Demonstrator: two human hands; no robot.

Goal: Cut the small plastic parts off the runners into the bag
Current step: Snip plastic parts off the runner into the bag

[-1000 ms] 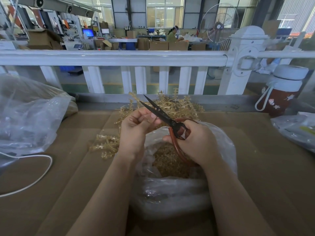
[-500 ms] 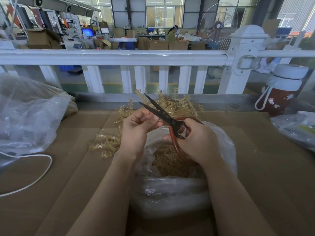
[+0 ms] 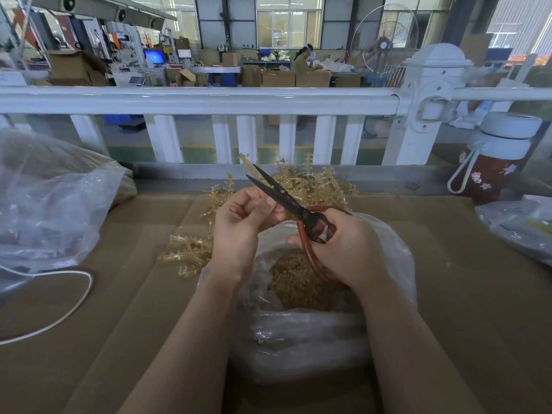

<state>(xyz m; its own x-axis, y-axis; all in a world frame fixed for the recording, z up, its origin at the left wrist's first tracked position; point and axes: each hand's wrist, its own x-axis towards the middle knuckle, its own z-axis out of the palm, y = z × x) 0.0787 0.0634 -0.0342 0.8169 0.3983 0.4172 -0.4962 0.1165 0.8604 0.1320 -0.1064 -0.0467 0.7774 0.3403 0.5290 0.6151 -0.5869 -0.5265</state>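
My right hand (image 3: 340,249) grips red-handled scissors (image 3: 286,201) whose dark blades stand slightly apart and point up and to the left. My left hand (image 3: 242,222) pinches a translucent runner piece against the blades; most of that piece is hidden by my fingers. Both hands hover over an open clear plastic bag (image 3: 301,333) holding a heap of small amber parts (image 3: 298,282). A pile of amber runners (image 3: 310,183) lies behind the bag, and a few more runners (image 3: 185,252) lie to its left.
The work surface is brown cardboard (image 3: 466,294). A large clear bag (image 3: 50,198) and a white cable (image 3: 59,306) lie at the left. A red bottle with a white lid (image 3: 495,156) and another plastic bag (image 3: 519,225) sit at the right. A white railing (image 3: 209,100) runs behind.
The scissor blades have closed a little over the runner piece, and my left fingers have shifted slightly on it. Both hands stay over the bag.
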